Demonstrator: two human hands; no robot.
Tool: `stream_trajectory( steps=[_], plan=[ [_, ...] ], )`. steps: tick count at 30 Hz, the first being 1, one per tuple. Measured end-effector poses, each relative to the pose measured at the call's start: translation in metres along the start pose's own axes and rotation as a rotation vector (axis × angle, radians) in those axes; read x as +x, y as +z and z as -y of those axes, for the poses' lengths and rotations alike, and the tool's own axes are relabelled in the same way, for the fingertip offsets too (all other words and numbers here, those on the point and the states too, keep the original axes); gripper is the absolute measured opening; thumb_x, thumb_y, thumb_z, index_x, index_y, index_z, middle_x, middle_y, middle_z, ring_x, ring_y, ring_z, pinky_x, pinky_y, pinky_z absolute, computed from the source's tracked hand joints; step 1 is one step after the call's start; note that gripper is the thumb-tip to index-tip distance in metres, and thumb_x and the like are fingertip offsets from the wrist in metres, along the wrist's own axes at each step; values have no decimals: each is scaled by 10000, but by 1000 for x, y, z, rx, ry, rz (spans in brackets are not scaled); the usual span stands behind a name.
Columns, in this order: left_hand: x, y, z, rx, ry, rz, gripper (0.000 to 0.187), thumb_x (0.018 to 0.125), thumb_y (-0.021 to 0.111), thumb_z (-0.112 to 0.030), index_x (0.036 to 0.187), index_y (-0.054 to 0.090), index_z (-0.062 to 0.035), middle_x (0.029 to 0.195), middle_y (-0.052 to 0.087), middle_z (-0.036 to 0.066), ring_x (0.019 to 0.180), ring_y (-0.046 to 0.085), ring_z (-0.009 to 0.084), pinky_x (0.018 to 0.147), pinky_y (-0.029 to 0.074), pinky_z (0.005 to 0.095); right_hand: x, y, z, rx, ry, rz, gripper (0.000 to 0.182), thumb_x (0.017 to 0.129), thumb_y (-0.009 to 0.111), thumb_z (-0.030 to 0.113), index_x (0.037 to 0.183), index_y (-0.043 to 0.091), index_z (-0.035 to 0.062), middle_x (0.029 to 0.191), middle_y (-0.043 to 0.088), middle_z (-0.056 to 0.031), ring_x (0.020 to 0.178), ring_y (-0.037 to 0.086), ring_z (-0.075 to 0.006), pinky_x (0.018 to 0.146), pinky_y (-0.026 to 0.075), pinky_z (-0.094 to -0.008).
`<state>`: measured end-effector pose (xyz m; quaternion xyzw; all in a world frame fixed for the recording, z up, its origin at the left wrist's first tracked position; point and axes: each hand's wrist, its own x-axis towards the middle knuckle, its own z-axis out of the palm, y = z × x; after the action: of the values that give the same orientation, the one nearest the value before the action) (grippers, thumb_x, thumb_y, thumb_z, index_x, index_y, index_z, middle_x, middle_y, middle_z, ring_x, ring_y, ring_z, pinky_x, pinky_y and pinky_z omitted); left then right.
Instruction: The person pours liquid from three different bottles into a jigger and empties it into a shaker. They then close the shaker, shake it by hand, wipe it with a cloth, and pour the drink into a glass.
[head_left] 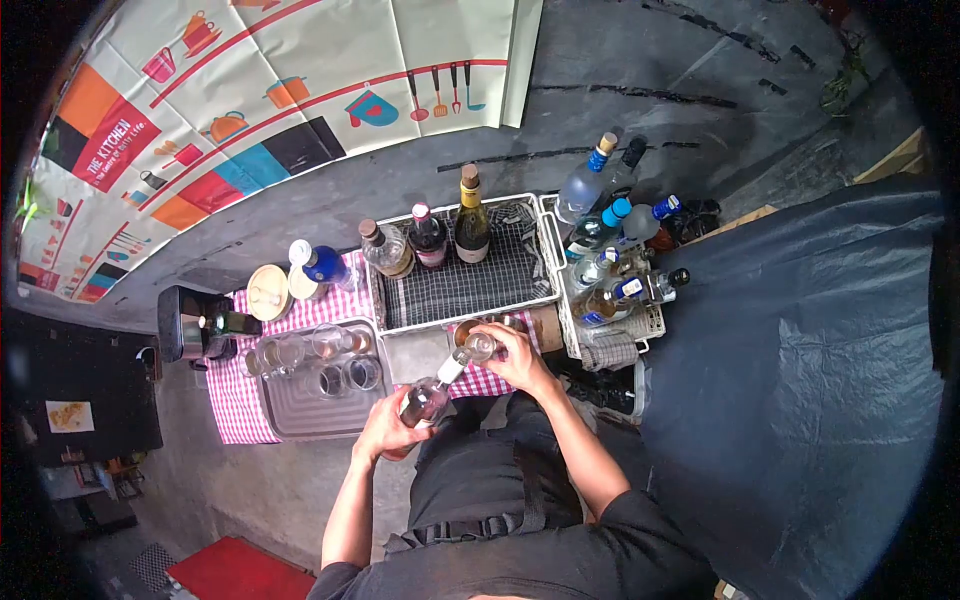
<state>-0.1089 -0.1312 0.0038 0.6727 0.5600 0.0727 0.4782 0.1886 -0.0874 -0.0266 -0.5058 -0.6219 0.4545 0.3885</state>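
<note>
My left hand [384, 428] is wrapped round the body of a glass bottle [428, 398]. The bottle tilts, its white-wrapped neck [452, 368] pointing up and to the right. At the bottle's mouth, my right hand [513, 358] grips a small clear glass [480, 346] with its fingers closed round it. Glass and bottle mouth overlap in this view. Both hands are in front of my body, over the near edge of the checked cloth. Just behind the small glass, a round amber-coloured vessel [464, 331] is partly hidden.
To the left, a grey tray [300, 415] carries several glasses on a pink checked cloth [240, 405]. A white wire basket [470, 315] at the back holds 3 bottles; another basket [650, 325] on the right is crowded with bottles. A black appliance [185, 325] stands far left.
</note>
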Motion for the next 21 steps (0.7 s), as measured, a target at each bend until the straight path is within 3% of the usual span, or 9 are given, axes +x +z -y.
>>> stream_trajectory(
  steps=[1, 3, 7, 16, 18, 21],
  plan=[
    [0, -1, -2, 1, 1, 2, 742, 609, 916, -309, 1250, 657, -40, 1058, 755, 134, 995, 726, 229, 902, 553, 387, -1, 0, 1, 21, 4, 0, 587, 701, 775, -16, 1276, 658, 18, 1279, 690, -178, 1224, 658, -332, 1053, 519, -400],
    [0, -2, -5, -23, 2, 2, 708, 609, 899, -372, 1191, 665, -43, 1012, 760, 175, 999, 735, 362, 885, 562, 455, -2, 1, -1, 29, -6, -8, 581, 699, 778, -16, 1268, 664, 22, 1279, 690, -177, 1219, 660, -328, 1053, 519, -399],
    [0, -2, -6, 2, -76, 52, 743, 599, 911, -314, 1248, 665, -48, 1065, 762, 146, 1021, 737, 268, 918, 556, 409, -2, -2, 2, 20, -18, -13, 564, 700, 781, -18, 1253, 678, 29, 1269, 695, -169, 1212, 662, -318, 1060, 517, -397],
    [-2, -9, -20, 67, -118, 113, 781, 581, 898, -397, 1241, 673, -45, 1106, 751, 187, 1052, 723, 355, 945, 551, 446, -2, -7, 5, -101, -20, 23, 514, 745, 755, -18, 1250, 687, 45, 1265, 689, -158, 1191, 665, -318, 1049, 529, -385],
    [-2, -7, -13, 65, -38, 64, 732, 590, 894, -425, 1186, 698, -48, 981, 758, 206, 958, 739, 370, 877, 561, 455, -2, -9, 8, -94, -4, 37, 512, 749, 748, -18, 1253, 687, 48, 1275, 684, -159, 1202, 659, -322, 1058, 524, -388],
    [-1, -10, -12, 64, -72, 94, 748, 586, 883, -444, 1191, 695, -47, 985, 755, 213, 961, 734, 375, 877, 559, 459, -2, -9, 5, -98, 9, 54, 510, 753, 737, -20, 1255, 689, 52, 1292, 676, -160, 1217, 650, -329, 1072, 517, -395]
  ],
)
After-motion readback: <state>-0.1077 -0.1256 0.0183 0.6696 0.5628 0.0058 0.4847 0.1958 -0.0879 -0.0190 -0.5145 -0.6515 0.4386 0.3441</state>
